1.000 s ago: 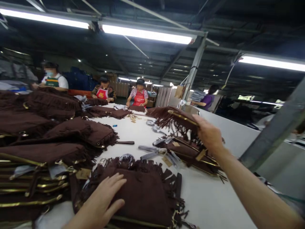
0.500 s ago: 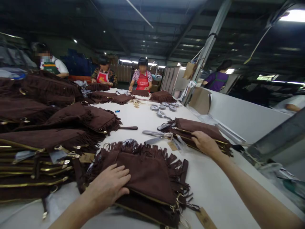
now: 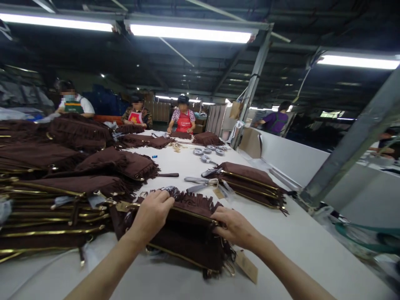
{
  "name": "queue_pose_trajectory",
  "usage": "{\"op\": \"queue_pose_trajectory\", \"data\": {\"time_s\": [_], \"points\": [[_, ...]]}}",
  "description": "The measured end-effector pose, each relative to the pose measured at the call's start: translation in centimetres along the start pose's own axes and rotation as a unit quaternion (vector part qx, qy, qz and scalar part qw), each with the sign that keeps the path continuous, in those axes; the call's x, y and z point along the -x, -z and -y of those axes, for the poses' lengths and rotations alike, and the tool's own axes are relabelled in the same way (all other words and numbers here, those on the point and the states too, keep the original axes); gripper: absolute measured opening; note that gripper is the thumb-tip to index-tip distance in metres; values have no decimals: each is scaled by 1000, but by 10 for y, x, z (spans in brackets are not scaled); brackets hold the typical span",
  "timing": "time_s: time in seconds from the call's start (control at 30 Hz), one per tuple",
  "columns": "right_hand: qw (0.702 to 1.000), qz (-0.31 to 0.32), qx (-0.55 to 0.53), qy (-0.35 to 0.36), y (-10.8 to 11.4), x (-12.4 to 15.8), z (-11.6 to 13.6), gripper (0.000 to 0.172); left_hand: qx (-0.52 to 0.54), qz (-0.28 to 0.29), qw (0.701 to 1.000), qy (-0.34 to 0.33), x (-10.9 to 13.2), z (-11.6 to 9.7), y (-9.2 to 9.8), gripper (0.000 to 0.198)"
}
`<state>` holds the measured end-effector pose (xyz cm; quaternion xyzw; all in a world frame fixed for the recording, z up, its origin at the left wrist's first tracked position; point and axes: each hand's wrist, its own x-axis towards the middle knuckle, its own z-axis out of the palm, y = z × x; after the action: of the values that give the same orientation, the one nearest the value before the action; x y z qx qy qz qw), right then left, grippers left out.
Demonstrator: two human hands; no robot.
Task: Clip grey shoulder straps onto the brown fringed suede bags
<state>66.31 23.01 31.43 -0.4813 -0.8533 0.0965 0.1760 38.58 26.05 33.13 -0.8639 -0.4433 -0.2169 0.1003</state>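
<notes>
A dark brown fringed bag (image 3: pixel 193 213) with a gold zip lies in front of me, its near edge raised off another brown bag (image 3: pixel 187 249) beneath. My left hand (image 3: pixel 153 211) is closed around the upper bag's left part, fingertips hidden behind the edge. At the right end of the same zip edge, my right hand (image 3: pixel 233 226) pinches the bag between thumb and fingers. A tan paper tag (image 3: pixel 246 266) hangs out at the lower right, beside a metal clasp (image 3: pixel 229 268).
Stacked brown bags (image 3: pixel 65 187) crowd the left. A smaller bag stack (image 3: pixel 250 179) sits at right, near grey strap rolls (image 3: pixel 206 152) on the white table (image 3: pixel 290 250). Several co-workers stand around, one in a red apron (image 3: pixel 183 121). A metal post (image 3: pixel 346 146) rises at right.
My right hand has left the right-hand stack and taken hold of the front bag. My left hand, earlier flat on that bag, now grips it, and its near edge has lifted. The view has tilted up.
</notes>
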Motion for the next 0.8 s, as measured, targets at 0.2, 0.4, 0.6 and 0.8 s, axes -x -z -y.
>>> {"op": "queue_pose_trajectory", "data": {"time_s": [0.2, 0.4, 0.6, 0.8], "points": [[1000, -19, 14, 11, -17, 0, 8, 11, 207, 72, 972, 88, 17, -90, -22, 16], [1000, -28, 7, 3, -41, 11, 3, 19, 143, 132, 976, 102, 13, -123, -48, 17], [1000, -19, 7, -5, -42, 25, 5, 20, 71, 165, 981, 69, 19, -108, -30, 25], [995, 35, 69, -57, -44, 52, -28, 21, -87, 132, 972, 172, 60, 7, 17, 29]]}}
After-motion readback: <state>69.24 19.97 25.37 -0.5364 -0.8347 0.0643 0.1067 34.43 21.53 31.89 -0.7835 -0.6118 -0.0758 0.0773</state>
